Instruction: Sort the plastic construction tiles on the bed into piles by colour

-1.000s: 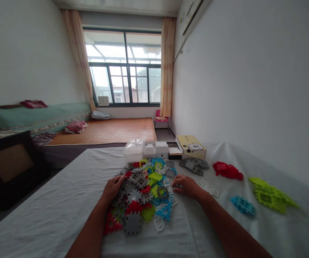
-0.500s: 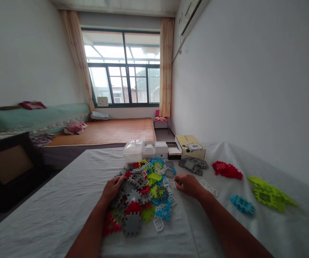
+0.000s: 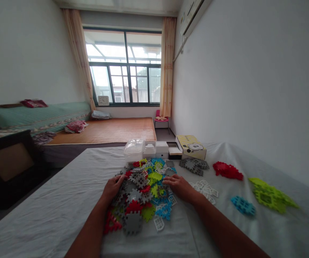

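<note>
The pile of mixed tiles (image 3: 143,195) sits mid-sheet (image 3: 62,200) in front of me, with a clear tub (image 3: 134,148) and a yellow box (image 3: 190,145) behind it. Sorted grey tiles (image 3: 193,165), red tiles (image 3: 227,170), blue tiles (image 3: 242,205) and green tiles (image 3: 270,195) lie off to the right. White tiles (image 3: 205,187) lie just beside my right hand (image 3: 179,187), which rests flat on the pile's right edge, fingers out and gripping nothing. My left hand (image 3: 113,188) curls on the left edge; I cannot tell whether it grips a tile.

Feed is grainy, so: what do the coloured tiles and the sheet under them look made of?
Tiles: probably moulded plastic, matte; flat solid colours, crisp notched edges, thin rigid shapes. Sheet: woven cloth, likely cotton, dull; it creases and drapes softly.
</note>
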Action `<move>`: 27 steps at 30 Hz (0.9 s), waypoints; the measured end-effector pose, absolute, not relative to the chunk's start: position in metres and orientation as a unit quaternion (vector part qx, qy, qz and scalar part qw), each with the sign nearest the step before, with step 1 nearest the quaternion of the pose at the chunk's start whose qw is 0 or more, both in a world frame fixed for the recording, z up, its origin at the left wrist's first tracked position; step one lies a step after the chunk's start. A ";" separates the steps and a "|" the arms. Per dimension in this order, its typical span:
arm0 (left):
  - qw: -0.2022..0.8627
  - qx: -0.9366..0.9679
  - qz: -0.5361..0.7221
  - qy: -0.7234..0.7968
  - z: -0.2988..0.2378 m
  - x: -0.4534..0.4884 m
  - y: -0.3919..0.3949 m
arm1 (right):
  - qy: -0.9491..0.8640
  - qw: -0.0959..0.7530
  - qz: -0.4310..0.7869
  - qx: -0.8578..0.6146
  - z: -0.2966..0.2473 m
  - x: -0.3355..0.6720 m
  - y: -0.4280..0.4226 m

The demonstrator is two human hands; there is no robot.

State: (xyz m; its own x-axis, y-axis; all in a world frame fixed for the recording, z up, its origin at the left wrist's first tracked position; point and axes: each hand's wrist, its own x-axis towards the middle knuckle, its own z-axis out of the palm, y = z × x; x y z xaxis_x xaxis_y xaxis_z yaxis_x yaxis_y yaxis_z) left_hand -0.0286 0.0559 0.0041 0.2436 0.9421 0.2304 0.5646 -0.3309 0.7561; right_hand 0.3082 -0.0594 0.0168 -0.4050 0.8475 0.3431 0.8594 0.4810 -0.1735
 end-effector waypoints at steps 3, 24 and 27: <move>0.276 0.739 0.346 0.507 0.004 -0.028 0.056 | -0.846 0.193 -0.012 -0.497 0.012 0.305 -0.056; 0.278 0.741 0.343 0.506 0.007 -0.028 0.054 | -0.757 0.193 0.021 -0.624 0.014 0.338 -0.059; 0.272 0.742 0.343 0.508 0.007 -0.028 0.054 | -0.757 0.164 -0.004 -0.632 0.012 0.328 -0.054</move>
